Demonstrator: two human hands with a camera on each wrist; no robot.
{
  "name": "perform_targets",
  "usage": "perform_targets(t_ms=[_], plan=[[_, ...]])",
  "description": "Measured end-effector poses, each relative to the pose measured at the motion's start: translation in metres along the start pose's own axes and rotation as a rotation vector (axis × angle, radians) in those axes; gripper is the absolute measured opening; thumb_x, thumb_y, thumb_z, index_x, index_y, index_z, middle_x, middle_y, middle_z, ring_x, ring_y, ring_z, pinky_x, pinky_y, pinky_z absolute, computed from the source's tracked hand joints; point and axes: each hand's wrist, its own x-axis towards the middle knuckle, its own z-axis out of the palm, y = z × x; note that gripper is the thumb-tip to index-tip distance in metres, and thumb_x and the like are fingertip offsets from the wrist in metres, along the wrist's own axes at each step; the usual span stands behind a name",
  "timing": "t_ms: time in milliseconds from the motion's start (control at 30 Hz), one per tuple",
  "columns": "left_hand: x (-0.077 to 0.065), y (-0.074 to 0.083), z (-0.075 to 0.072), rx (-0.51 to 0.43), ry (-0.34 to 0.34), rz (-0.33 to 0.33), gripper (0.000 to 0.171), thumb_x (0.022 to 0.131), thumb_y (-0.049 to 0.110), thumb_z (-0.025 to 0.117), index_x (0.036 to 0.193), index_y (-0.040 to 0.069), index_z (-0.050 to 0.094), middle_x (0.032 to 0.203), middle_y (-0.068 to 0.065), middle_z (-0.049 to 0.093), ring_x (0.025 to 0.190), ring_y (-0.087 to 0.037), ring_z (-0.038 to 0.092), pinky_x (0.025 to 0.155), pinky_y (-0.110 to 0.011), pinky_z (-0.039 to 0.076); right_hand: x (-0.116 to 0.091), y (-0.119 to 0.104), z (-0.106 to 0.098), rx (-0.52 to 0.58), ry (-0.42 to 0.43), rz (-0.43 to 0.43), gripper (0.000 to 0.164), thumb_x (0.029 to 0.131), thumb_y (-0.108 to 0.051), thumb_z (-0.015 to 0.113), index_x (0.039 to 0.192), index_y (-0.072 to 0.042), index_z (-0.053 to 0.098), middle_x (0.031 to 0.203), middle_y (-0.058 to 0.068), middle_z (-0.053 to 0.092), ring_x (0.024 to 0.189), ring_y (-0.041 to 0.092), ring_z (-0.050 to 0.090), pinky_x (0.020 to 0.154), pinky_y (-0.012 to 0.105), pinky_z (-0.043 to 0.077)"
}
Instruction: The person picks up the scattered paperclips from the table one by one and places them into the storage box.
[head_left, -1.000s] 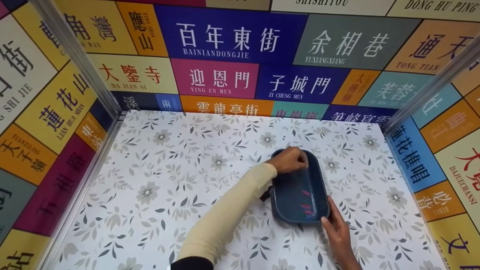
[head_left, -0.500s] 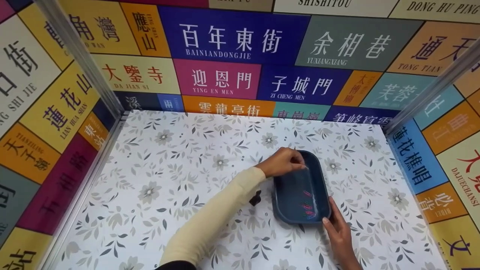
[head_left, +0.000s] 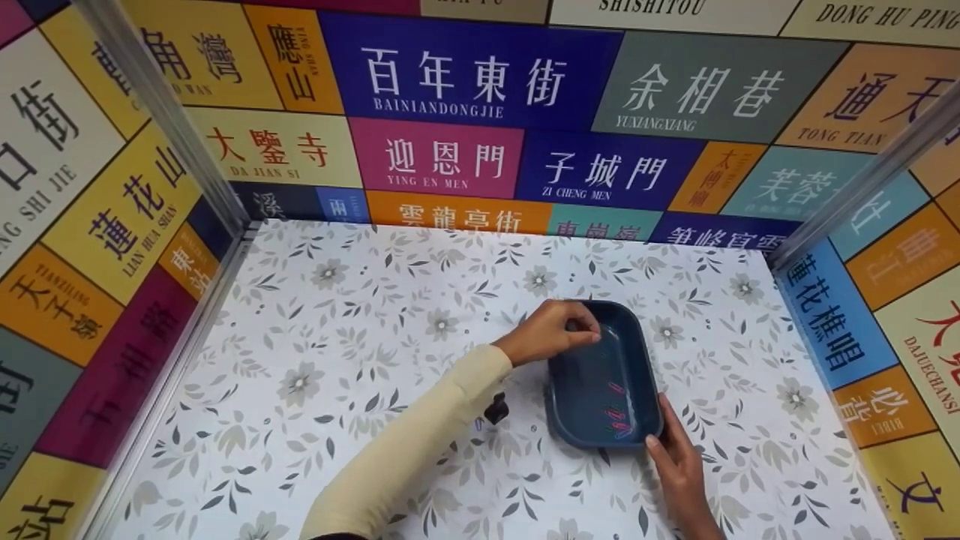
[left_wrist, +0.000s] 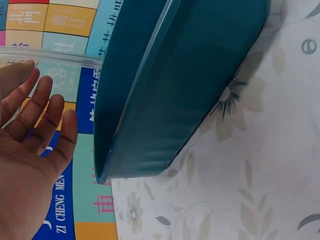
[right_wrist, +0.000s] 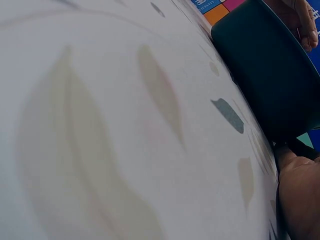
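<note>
A dark teal plastic container [head_left: 559, 405], rectangular with rounded corners, stands on the patterned cloth. Small, thin pink and multicoloured pieces [head_left: 616, 424] lie along its near right part; they look like paper clips but are too small to tell. My left hand [head_left: 551, 330] hovers over its far left rim, thumb and index tips close together. In the left wrist view this hand's other fingers are loosely bent, and nothing shows between them. My right hand [head_left: 679, 469] holds the container's near right corner, thumb at the rim and fingers along the outer wall.
A small purplish thing [head_left: 480, 424] lies on the cloth beside the left forearm. The black wrist camera [head_left: 496, 409] hangs below the left sleeve [head_left: 412, 442]. Walls of coloured name panels [head_left: 450, 161] enclose the table's back and sides, with metal posts at the corners.
My left hand has drawn back leftward from above the container's inside to its left rim, uncovering more of the far end. The right hand and the container stay put.
</note>
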Motion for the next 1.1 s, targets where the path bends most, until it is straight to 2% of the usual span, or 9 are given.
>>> perform_targets(t_ms=[133, 300, 567, 733, 833, 967, 1100], plan=[[-0.010, -0.001, 0.000, -0.012, 0.032, -0.019, 0.011, 0.104, 0.015, 0.079, 0.111, 0.008, 0.083, 0.106, -0.001, 0.080, 0.093, -0.005, 0.067, 0.083, -0.019, 0.054, 0.000, 0.001, 0.000, 0.002, 0.004, -0.007, 0.068, 0.111, 0.004, 0.055, 0.171, 0.006, 0.022, 0.178, 0.030, 0.016, 0.152, -0.011, 0.036, 0.118, 0.010, 0.033], [-0.023, -0.007, 0.003, -0.022, 0.056, -0.012, 0.011, 0.103, 0.016, 0.080, 0.110, 0.008, 0.084, 0.105, -0.001, 0.080, 0.093, -0.004, 0.068, 0.085, -0.021, 0.055, -0.001, 0.003, 0.000, -0.021, 0.014, -0.014, 0.067, 0.112, 0.003, 0.055, 0.171, 0.005, 0.024, 0.177, 0.031, 0.018, 0.152, -0.009, 0.038, 0.118, 0.011, 0.034], [-0.045, -0.022, 0.008, -0.094, 0.067, -0.029, 0.011, 0.103, 0.011, 0.079, 0.109, 0.002, 0.083, 0.102, -0.005, 0.078, 0.092, -0.013, 0.068, 0.085, -0.026, 0.056, -0.001, 0.000, 0.000, -0.028, 0.011, 0.004, 0.068, 0.112, 0.001, 0.056, 0.172, 0.004, 0.023, 0.178, 0.031, 0.018, 0.153, -0.007, 0.036, 0.118, 0.011, 0.034], [-0.055, -0.028, 0.009, -0.117, 0.075, -0.045, 0.008, 0.102, 0.009, 0.080, 0.106, 0.003, 0.083, 0.100, -0.005, 0.077, 0.091, -0.007, 0.067, 0.087, -0.036, 0.059, -0.001, 0.000, 0.000, -0.025, 0.014, -0.001, 0.068, 0.112, 0.003, 0.056, 0.171, 0.005, 0.024, 0.178, 0.029, 0.019, 0.155, -0.004, 0.036, 0.119, 0.011, 0.033], [-0.062, -0.031, 0.009, -0.117, 0.079, -0.046, 0.007, 0.102, 0.008, 0.080, 0.106, 0.003, 0.083, 0.100, -0.006, 0.078, 0.092, -0.004, 0.066, 0.087, -0.036, 0.059, -0.001, 0.001, 0.000, -0.003, 0.014, -0.006, 0.068, 0.111, 0.004, 0.055, 0.171, 0.006, 0.024, 0.178, 0.030, 0.018, 0.154, -0.006, 0.037, 0.119, 0.012, 0.033], [-0.077, -0.037, 0.007, -0.123, 0.092, -0.046, 0.007, 0.101, 0.007, 0.079, 0.105, 0.002, 0.083, 0.101, -0.007, 0.078, 0.093, -0.004, 0.067, 0.087, -0.032, 0.059, -0.001, 0.002, 0.000, 0.015, 0.009, -0.002, 0.068, 0.111, 0.004, 0.055, 0.171, 0.007, 0.022, 0.178, 0.030, 0.017, 0.153, -0.008, 0.037, 0.119, 0.011, 0.033], [-0.095, -0.043, 0.004, -0.155, 0.115, -0.064, 0.006, 0.101, 0.007, 0.079, 0.104, 0.002, 0.083, 0.102, -0.008, 0.079, 0.094, -0.006, 0.068, 0.088, -0.034, 0.059, -0.001, 0.001, 0.000, 0.017, 0.004, -0.008, 0.068, 0.112, 0.004, 0.055, 0.171, 0.006, 0.022, 0.178, 0.031, 0.016, 0.153, -0.008, 0.037, 0.119, 0.011, 0.033]])
